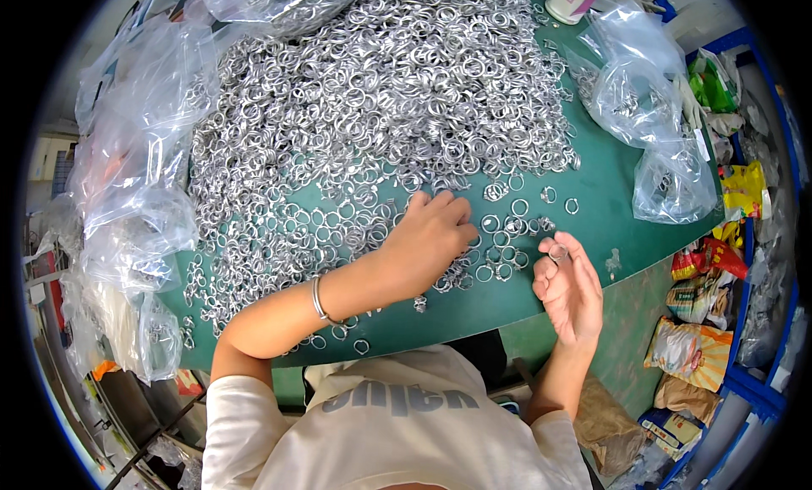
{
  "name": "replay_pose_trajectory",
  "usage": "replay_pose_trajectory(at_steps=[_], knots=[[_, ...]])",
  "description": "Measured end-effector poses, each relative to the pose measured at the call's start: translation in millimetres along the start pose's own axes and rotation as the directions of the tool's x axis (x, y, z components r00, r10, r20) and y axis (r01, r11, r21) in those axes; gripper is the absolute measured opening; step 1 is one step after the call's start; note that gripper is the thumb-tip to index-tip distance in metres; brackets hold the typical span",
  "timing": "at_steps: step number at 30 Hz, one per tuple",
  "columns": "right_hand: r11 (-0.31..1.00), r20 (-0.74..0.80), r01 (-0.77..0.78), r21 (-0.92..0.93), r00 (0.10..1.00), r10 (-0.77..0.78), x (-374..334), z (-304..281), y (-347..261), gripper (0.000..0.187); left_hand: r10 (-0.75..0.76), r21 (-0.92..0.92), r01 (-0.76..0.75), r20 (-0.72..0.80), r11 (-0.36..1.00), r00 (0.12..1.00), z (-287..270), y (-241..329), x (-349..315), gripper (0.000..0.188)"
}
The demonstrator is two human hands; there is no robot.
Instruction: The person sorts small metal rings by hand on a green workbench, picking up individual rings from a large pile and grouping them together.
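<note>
My left hand (430, 238), with a silver bangle (318, 299) on its wrist, reaches over the middle of the table. Its fingers curl down among loose silver rings, and its fingertips are hidden, so what they grip does not show. To the right, my right hand (572, 289) is raised near the table's front edge, palm partly turned up. A small silver ring (558, 252) sits at its bent fingers. Between the hands lies a loose group of silver rings (502, 255). Behind them spreads a large heap of similar rings (381, 93).
Clear plastic bags (139, 194) line the table's left side. More bags (639, 101), some with rings inside, lie at the right on the green tabletop (605, 198). A white bottle (573, 0) stands at the back. Colourful packets (689, 355) fill a blue rack at the right.
</note>
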State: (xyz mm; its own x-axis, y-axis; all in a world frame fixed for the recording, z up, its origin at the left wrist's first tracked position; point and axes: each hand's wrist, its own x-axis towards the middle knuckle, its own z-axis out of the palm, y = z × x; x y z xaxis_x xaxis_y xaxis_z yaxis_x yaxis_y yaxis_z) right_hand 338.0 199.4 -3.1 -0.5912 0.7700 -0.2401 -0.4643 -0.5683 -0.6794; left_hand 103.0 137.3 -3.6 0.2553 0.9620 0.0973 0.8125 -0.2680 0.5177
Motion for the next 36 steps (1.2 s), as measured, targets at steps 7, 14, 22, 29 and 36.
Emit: replay_pose_trajectory(at_steps=[7, 14, 22, 29, 36], knots=[[0.779, -0.167, 0.049, -0.625, 0.967, -0.194, -11, -3, 3, 0.020, -0.022, -0.006, 0.023, 0.072, 1.000, 0.997, -4, 0, 3, 0.011], [0.487, -0.054, 0.091, -0.869, 0.960, -0.275, 1, -6, -1, 0.024, -0.039, -0.091, 0.036, -0.024, 0.995, 0.999, -1, 3, 2, 0.016], [0.208, -0.060, 0.029, -0.978, 0.911, -0.409, -8, -4, -18, 0.027, -0.073, -0.095, 0.063, -0.112, 0.994, 0.991, -8, 1, -3, 0.018], [-0.070, 0.015, -0.020, -0.997, 0.885, -0.465, -7, -12, -3, 0.018, -0.051, -0.087, 0.038, -0.145, 0.995, 0.988, -8, 4, -3, 0.014], [-0.038, 0.080, 0.071, -0.997, 0.882, -0.465, -6, -19, -8, 0.014, -0.112, -0.075, 0.101, -0.153, 0.992, 0.982, -15, 4, -14, 0.014]])
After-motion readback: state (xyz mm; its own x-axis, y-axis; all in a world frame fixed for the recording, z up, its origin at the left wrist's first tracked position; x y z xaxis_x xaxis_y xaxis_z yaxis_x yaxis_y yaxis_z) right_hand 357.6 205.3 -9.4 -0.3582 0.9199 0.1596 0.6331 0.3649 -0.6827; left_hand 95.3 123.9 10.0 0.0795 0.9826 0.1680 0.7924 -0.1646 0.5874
